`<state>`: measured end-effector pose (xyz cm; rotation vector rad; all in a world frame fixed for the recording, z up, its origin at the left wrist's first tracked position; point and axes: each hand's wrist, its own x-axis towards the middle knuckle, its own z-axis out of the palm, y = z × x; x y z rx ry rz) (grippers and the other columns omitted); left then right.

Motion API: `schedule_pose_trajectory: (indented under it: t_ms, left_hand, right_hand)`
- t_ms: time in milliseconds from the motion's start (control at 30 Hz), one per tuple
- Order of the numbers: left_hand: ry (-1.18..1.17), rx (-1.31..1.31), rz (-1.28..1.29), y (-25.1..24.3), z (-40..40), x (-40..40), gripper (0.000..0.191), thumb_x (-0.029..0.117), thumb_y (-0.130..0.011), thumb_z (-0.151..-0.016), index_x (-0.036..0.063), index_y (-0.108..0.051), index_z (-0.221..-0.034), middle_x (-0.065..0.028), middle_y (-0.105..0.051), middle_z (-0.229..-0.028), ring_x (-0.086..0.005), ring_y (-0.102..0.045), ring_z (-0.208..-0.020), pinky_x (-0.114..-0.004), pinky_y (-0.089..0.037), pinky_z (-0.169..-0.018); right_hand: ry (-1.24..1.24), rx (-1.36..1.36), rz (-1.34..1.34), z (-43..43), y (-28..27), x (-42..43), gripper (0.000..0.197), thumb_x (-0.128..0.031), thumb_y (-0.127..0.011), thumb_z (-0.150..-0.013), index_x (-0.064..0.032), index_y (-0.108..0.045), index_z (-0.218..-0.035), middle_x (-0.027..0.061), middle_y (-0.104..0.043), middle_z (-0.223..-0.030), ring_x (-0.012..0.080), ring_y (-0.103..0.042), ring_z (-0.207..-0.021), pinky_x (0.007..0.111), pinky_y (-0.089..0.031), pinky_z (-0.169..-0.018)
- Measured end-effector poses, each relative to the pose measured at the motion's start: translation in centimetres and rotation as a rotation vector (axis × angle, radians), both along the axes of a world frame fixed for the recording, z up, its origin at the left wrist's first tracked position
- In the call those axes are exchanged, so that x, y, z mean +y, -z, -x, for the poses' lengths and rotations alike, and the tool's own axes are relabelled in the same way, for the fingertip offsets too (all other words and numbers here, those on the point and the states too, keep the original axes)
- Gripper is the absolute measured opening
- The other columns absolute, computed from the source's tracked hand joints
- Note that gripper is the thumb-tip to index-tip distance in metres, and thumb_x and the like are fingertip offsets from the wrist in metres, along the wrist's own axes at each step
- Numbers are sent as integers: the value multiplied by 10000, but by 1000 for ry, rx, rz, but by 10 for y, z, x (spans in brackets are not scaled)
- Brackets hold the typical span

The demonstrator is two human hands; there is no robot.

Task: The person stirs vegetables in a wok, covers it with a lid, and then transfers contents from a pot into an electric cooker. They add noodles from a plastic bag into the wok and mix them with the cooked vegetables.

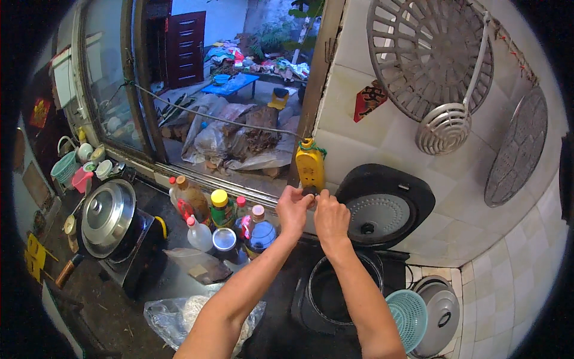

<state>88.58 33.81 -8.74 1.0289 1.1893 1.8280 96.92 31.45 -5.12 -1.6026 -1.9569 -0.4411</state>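
Note:
Both my hands meet at the lower end of a yellow power strip (310,164) that hangs beside the window frame. My left hand (292,207) and my right hand (331,217) pinch a small dark object (309,191), seemingly a plug, between their fingertips. Whether it sits in a socket cannot be told. Just right of my right hand stands the raised lid of a rice cooker (381,206). Below my forearms is the cooker's body (309,309), with its round pot opening partly hidden by my right arm.
Several bottles (219,208) stand along the window sill. A lidded wok (107,215) rests on a stove at the left. A plastic bag of noodles (166,314) lies in front, partly under my left arm. A green colander (406,318) and metal lids (441,309) are at the right.

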Motion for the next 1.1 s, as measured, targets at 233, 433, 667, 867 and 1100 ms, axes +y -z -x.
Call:
schedule_pose_trajectory:
  t_ms: [233,433,667,867,1100]
  left_hand:
    - [-57,179,-36,-1,-6,10,218,26,-687,-678,-17,-482,-736,-80,-564,-594,-138,-580,-538,-283,-465,-491]
    - [-21,313,86,-1,15,6,288,152,-682,-696,20,-431,-751,-126,-518,-575,-277,-560,-515,-396,-430,-509]
    - [46,826,-5,-13,-2,-95,279,266,-478,-860,11,-483,-747,-211,-558,-673,-416,-541,-682,-490,-396,-593]
    - [779,1156,-319,29,5,-177,75,103,-506,-804,44,-552,-813,-153,-579,-777,-335,-570,-789,-421,-452,-649]
    - [948,1418,-517,61,11,-207,492,-45,-485,-708,2,-460,-1197,-159,-461,-1256,-283,-366,-1234,-383,-275,-1041]
  right_hand:
    - [53,-49,16,-10,-2,9,132,-162,-547,-817,-49,-521,-754,151,-612,-704,312,-623,-610,380,-509,-529]
    - [-105,-74,-36,-25,-24,-66,106,-132,-551,-796,-58,-590,-862,98,-613,-828,278,-609,-660,367,-499,-560]
    - [-492,-130,-101,-103,35,-229,104,-53,-656,-674,-47,-596,-760,23,-497,-589,175,-491,-478,294,-385,-446]
    - [-279,-59,377,-87,173,-342,371,-201,-547,-778,-96,-538,-1134,19,-567,-649,181,-559,-504,306,-466,-454]
    - [66,263,747,-32,215,-344,720,-242,-490,-827,-88,-69,-1391,163,-596,-602,355,-577,-522,453,-470,-505]
